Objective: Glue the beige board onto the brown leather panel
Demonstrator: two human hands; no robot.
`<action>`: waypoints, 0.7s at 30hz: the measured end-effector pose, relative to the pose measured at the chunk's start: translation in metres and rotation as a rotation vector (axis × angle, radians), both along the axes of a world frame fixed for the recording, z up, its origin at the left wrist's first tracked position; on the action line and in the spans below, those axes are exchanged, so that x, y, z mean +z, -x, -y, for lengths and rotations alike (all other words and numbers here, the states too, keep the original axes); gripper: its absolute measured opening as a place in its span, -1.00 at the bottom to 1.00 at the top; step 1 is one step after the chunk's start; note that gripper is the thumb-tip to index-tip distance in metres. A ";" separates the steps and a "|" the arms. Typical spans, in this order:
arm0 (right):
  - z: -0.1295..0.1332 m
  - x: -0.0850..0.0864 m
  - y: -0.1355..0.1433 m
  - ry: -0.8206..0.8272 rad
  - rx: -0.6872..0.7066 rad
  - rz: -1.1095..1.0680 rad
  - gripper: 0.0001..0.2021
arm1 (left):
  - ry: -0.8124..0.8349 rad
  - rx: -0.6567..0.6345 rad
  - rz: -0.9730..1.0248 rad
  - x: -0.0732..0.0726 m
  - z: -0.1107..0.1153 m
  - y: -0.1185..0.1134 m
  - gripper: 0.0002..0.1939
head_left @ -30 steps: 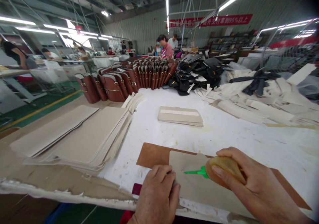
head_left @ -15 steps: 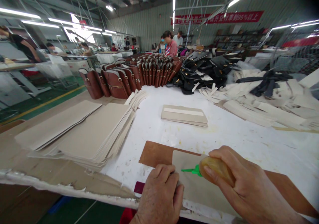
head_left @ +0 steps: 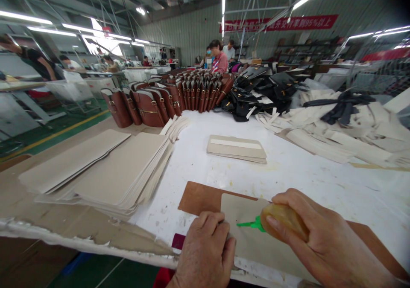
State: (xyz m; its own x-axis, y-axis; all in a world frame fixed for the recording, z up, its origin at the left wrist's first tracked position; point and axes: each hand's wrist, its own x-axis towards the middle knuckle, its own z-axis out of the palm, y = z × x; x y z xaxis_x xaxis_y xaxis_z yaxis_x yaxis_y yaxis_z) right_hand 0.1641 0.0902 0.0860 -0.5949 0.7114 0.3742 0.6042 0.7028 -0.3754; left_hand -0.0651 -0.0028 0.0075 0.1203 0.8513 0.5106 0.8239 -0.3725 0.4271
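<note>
A glue bottle [head_left: 286, 222], amber-coloured with a green nozzle, lies tilted in my right hand [head_left: 317, 232], whose fingers are wrapped round it. The nozzle points left, low over a beige panel [head_left: 256, 247]. My left hand [head_left: 206, 247] is closed, with bent fingers and thumb at the panel's left edge; its fingertips are partly hidden. Under the panel lies a brown leather piece [head_left: 201, 197], showing at the upper left and again at the right beyond my right wrist. A small dark-red piece [head_left: 178, 241] sits just left of my left hand.
A small stack of beige pieces [head_left: 237, 148] lies mid-table. To the left are stacked large beige sheets [head_left: 121, 168]. Brown bags [head_left: 150, 109] stand in rows behind, beside a heap of black bags [head_left: 256, 89]. Pale strips [head_left: 346, 130] pile up at the right. Several people work farther back.
My right hand and the glue bottle have shifted slightly right, and the nozzle tip with them. My left hand stays put. At the far left a person has leaned farther into view.
</note>
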 end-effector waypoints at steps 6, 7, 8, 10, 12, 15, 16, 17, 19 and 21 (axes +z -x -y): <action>0.001 -0.001 0.011 -0.018 -0.001 -0.026 -0.82 | 0.002 0.011 0.016 -0.003 0.000 0.000 -0.82; 0.002 -0.002 0.013 0.000 -0.014 -0.036 -0.81 | 0.003 0.011 0.017 -0.002 0.000 0.001 -0.82; 0.003 -0.002 0.014 0.022 -0.036 -0.046 -0.79 | 0.005 0.008 0.016 -0.002 0.000 0.001 -0.81; 0.005 -0.003 0.016 0.061 -0.084 -0.056 -0.76 | 0.002 0.003 0.018 -0.001 0.000 0.001 -0.81; 0.005 -0.004 0.017 0.080 -0.117 -0.066 -0.74 | -0.004 -0.002 0.022 -0.001 0.001 0.002 -0.83; 0.004 -0.004 0.017 0.089 -0.147 -0.065 -0.72 | 0.002 0.001 0.021 -0.001 0.000 0.001 -0.83; 0.003 -0.004 0.015 0.091 -0.149 -0.068 -0.71 | 0.008 0.004 0.019 -0.001 0.001 0.001 -0.83; 0.001 -0.004 0.013 0.096 -0.164 -0.076 -0.70 | 0.011 0.008 0.017 -0.001 0.001 0.000 -0.83; -0.004 -0.008 0.004 0.131 -0.240 -0.117 -0.66 | 0.019 0.022 0.017 -0.001 0.001 0.000 -0.83; -0.011 -0.017 -0.012 0.198 -0.399 -0.202 -0.55 | 0.034 0.026 0.016 -0.003 0.001 0.000 -0.82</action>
State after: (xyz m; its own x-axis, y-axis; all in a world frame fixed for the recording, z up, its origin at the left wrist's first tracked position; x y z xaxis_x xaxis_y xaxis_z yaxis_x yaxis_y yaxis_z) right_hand 0.1757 0.1008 0.0690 -0.1909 0.9382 0.2888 0.7135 0.3347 -0.6155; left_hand -0.0655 -0.0035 0.0048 0.0901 0.8709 0.4831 0.8258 -0.3365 0.4525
